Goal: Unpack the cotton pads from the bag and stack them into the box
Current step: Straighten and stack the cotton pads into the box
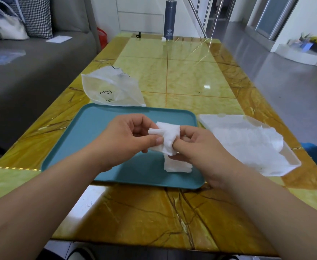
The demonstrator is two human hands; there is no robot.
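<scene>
Yellow marble table (182,76) fills most of the frame. Low at centre lies a teal tray (75,147). Right of it sits a clear box (292,162) with loose pads (247,139) inside. A crumpled clear bag (112,87) lies at the tray's upper left corner. Above the tray, the left hand (124,136) and right hand (197,147) both pinch a white wad of pads (168,136). A small stack (176,165) lies on the tray beneath it.
</scene>
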